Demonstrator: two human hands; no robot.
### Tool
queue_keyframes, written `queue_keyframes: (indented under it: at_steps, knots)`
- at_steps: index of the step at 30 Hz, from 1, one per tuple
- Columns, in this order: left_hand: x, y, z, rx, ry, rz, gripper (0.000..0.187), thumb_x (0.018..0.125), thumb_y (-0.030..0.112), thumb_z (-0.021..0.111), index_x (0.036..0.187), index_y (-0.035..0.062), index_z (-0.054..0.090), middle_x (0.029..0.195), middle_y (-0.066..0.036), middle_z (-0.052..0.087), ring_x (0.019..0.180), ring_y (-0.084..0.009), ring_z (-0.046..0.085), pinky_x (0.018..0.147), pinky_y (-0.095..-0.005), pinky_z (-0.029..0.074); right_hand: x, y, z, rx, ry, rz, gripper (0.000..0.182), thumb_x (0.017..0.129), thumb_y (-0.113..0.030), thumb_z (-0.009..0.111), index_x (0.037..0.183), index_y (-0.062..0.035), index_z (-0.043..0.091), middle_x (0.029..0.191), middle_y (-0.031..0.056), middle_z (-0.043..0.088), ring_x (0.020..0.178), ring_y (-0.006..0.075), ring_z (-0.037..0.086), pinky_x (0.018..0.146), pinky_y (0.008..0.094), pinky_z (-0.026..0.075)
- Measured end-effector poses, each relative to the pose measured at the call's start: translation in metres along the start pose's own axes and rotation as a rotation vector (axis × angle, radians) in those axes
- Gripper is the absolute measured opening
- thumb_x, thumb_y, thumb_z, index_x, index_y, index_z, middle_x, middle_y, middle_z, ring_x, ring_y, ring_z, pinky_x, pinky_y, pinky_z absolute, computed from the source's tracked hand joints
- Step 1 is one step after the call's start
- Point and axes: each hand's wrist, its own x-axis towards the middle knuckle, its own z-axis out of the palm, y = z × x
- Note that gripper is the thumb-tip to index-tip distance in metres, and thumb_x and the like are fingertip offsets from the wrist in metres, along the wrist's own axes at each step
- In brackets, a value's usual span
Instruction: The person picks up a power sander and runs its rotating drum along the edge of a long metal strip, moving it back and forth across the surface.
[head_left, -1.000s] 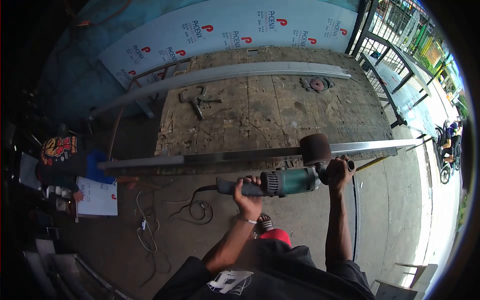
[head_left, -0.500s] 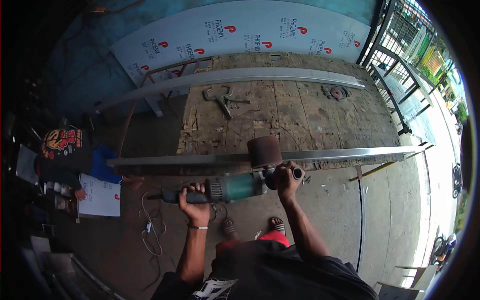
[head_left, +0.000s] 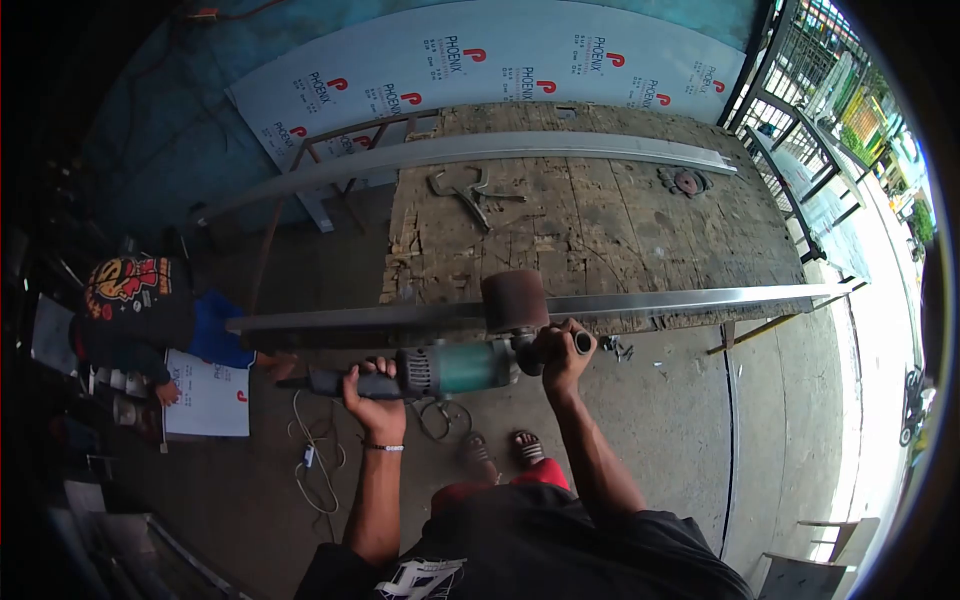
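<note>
A green hand-held drum sander (head_left: 465,368) lies level across my front. My left hand (head_left: 375,410) is wrapped round its dark rear handle, at the left end. At the other end, my right hand (head_left: 567,362) grips the tubular front handle beside the head. The brown abrasive drum (head_left: 514,302) overlaps a long metal bar (head_left: 680,299), which runs along the near edge of the wooden table (head_left: 600,235) and sticks out past it on both sides. The drum hides the part of the bar behind it.
A second metal bar (head_left: 500,148) lies across the table's far side. Nearer are a locking clamp (head_left: 475,197) and a worn abrasive disc (head_left: 688,181). At left a person (head_left: 140,300) bends over a printed sheet (head_left: 208,395). A pale cable (head_left: 320,470) coils on the floor.
Both my hands have carried the drum sander a little to the left along the near bar. The view has shifted slightly, and the person at left stays bent over.
</note>
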Motion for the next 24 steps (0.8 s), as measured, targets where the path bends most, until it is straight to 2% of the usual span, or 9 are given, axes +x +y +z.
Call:
queue_keyframes:
  at_steps: [3,8,11,12,13,14,15,20,24]
  knots:
    - [-0.017,-0.076,0.022,-0.101,0.049,-0.165,0.025,0.084,0.029,0.058,0.082,0.0049,0.052,0.082,-0.009,0.048,0.082,-0.0235,0.047,0.083,-0.0364,0.04,0.035,-0.038,-0.067,-0.122,0.023,-0.127,0.031,0.091,-0.007,0.05,0.065,-0.0095,0.034,0.049,0.0016,0.039,0.039,0.0096,0.034,0.038,0.0268,0.027]
    - [-0.048,-0.178,0.063,-0.152,-0.002,-0.368,0.025,0.082,0.029,0.061,0.082,0.0053,0.052,0.085,-0.009,0.049,0.085,-0.0242,0.049,0.086,-0.0368,0.04,0.073,-0.113,-0.147,-0.166,0.077,-0.161,0.029,0.093,-0.007,0.045,0.067,-0.0113,0.035,0.05,-0.002,0.033,0.039,0.0066,0.03,0.036,0.0236,0.024]
    - [-0.056,-0.184,0.061,-0.187,0.039,-0.388,0.024,0.083,0.027,0.06,0.082,0.0046,0.052,0.084,-0.009,0.05,0.083,-0.0246,0.049,0.085,-0.0376,0.041,0.072,-0.122,-0.149,-0.157,0.145,-0.125,0.029,0.093,-0.007,0.047,0.067,-0.0111,0.034,0.051,-0.0031,0.03,0.04,0.0057,0.028,0.036,0.0228,0.023]
    - [-0.055,-0.181,0.062,-0.217,0.046,-0.388,0.022,0.085,0.024,0.059,0.082,0.0037,0.052,0.082,-0.009,0.05,0.081,-0.0248,0.049,0.084,-0.0377,0.042,0.068,-0.12,-0.14,-0.179,0.119,-0.148,0.028,0.092,-0.005,0.048,0.067,-0.0099,0.035,0.052,-0.0027,0.034,0.041,0.0055,0.031,0.038,0.0227,0.025]
    - [-0.05,-0.171,0.057,-0.21,0.028,-0.354,0.022,0.085,0.025,0.057,0.082,0.004,0.052,0.082,-0.01,0.049,0.081,-0.0248,0.049,0.085,-0.0378,0.042,0.062,-0.118,-0.133,-0.203,0.094,-0.169,0.028,0.09,-0.003,0.048,0.066,-0.0087,0.036,0.053,-0.0022,0.038,0.042,0.0054,0.034,0.039,0.0225,0.027]
    - [-0.047,-0.156,0.051,-0.205,0.014,-0.354,0.022,0.086,0.026,0.056,0.082,0.0043,0.053,0.082,-0.009,0.049,0.081,-0.0246,0.049,0.085,-0.0379,0.041,0.056,-0.1,-0.136,-0.264,0.049,-0.216,0.031,0.093,-0.009,0.048,0.065,-0.0093,0.037,0.05,-0.0009,0.033,0.041,0.0079,0.031,0.039,0.0245,0.025]
    - [-0.04,-0.141,0.04,-0.175,0.001,-0.321,0.024,0.085,0.028,0.057,0.081,0.0049,0.052,0.082,-0.009,0.049,0.082,-0.0241,0.049,0.084,-0.0376,0.041,0.048,-0.085,-0.128,-0.248,0.031,-0.212,0.032,0.093,-0.01,0.048,0.063,-0.0089,0.037,0.05,-0.0001,0.035,0.041,0.0088,0.032,0.039,0.0251,0.025]
    - [0.014,-0.017,-0.02,-0.127,0.047,-0.164,0.024,0.085,0.028,0.056,0.081,0.0042,0.052,0.081,-0.009,0.048,0.081,-0.0241,0.047,0.081,-0.0364,0.039,-0.004,-0.003,-0.001,-0.133,-0.015,-0.102,0.034,0.092,-0.012,0.054,0.062,-0.008,0.037,0.053,0.0003,0.038,0.043,0.009,0.033,0.041,0.0251,0.028]
    - [0.052,0.094,-0.072,-0.076,0.024,0.008,0.023,0.084,0.027,0.056,0.081,0.0051,0.051,0.08,-0.008,0.046,0.078,-0.0226,0.044,0.077,-0.0347,0.039,-0.049,0.082,0.088,-0.16,-0.038,-0.052,0.034,0.089,-0.013,0.058,0.064,-0.0064,0.037,0.056,0.0001,0.042,0.048,0.0071,0.039,0.044,0.0238,0.032]
